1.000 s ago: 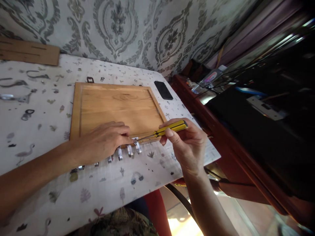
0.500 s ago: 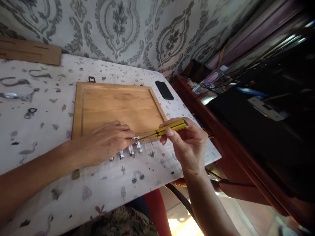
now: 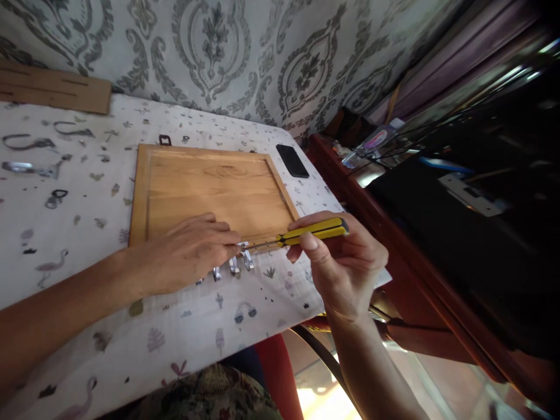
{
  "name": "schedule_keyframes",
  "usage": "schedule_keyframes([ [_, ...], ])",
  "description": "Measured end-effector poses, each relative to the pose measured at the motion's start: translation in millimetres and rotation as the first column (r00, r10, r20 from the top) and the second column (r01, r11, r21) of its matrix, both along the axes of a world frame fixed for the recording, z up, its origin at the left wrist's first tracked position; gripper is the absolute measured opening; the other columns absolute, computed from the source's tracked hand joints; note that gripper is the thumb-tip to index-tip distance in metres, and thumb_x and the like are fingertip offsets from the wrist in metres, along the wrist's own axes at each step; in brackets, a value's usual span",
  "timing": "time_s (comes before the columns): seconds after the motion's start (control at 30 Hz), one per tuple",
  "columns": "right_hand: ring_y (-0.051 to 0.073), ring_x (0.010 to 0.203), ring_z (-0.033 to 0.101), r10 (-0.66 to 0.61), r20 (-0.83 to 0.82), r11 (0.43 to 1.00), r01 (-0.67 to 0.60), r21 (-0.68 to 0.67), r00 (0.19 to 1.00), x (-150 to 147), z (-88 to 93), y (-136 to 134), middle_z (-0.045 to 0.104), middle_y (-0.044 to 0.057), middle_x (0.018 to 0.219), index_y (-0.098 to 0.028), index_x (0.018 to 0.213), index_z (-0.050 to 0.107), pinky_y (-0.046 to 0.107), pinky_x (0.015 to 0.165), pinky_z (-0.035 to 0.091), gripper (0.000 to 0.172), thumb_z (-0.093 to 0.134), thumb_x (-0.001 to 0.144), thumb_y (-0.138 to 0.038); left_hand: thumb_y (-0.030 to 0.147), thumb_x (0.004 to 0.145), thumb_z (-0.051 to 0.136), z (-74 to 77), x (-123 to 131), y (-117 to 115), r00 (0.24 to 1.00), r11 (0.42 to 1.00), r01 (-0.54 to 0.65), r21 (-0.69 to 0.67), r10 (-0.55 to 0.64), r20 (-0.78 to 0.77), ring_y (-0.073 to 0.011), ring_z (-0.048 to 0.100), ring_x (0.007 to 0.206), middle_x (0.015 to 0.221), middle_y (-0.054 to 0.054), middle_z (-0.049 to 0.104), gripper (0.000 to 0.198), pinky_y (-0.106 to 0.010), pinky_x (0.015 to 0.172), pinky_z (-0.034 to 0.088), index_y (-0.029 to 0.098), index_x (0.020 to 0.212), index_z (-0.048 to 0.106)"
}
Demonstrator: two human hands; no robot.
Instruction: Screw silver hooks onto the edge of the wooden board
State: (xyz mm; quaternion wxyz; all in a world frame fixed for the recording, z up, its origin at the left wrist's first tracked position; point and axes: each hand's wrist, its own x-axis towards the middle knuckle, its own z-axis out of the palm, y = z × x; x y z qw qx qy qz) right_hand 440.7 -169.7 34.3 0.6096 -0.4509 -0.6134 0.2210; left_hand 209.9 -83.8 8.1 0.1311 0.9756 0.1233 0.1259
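Gripping a yellow-and-black plastic-handled screwdriver (image 3: 312, 231) just right of the frame's centre, in the right hand (image 3: 345, 265), fingers curled round the handle and thumb pressing along its side. Pointing the thin steel shaft leftward, tip reaching a small shiny metal bracket (image 3: 242, 246) at the near edge of a flat rectangular honey-coloured wooden panel (image 3: 210, 186). Laying the left hand (image 3: 188, 254) palm-down over that same edge, fingers held close together, fingertips touching the bracket; unclear whether pinching it. Partly covering a row of curved polished metal hooks (image 3: 233, 266) jutting out below the edge. Resting everything on a white printed tablecloth (image 3: 245, 326), with a glossy black smartphone (image 3: 292, 160) beyond the panel's far right corner and a brown cardboard strip (image 3: 55, 93) at upper left, against grey damask wallpaper (image 3: 210, 52).
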Motion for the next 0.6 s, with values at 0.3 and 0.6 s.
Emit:
schedule_keyframes([
  [0.3,0.011,0.053,0.069,-0.003,0.029,1.000,0.003,-0.005,1.000,-1.2,-2.6,2.7,0.077,0.000,0.086,-0.024,0.093,0.077,0.024,0.048,0.061,0.014,0.083,0.092,-0.037,0.010,0.101,0.060,2.6,1.2,-1.1,1.000,1.000,-0.006,-0.017,0.006,0.005,-0.0217,0.065,0.090,0.100,-0.003,0.075,0.022,-0.035,0.084,0.040,0.024,0.110,0.074],
  [0.6,0.010,0.054,0.069,0.010,0.013,1.000,-0.010,-0.008,1.000,1.6,-2.2,4.3,0.077,-0.001,0.085,-0.024,0.094,0.078,0.023,0.049,0.060,0.009,0.085,0.091,-0.029,0.012,0.105,0.055,1.5,0.0,-1.1,1.000,1.000,-0.009,0.000,0.009,-0.011,-0.0218,0.066,0.091,0.100,-0.004,0.075,0.025,-0.036,0.085,0.042,0.023,0.118,0.073],
])
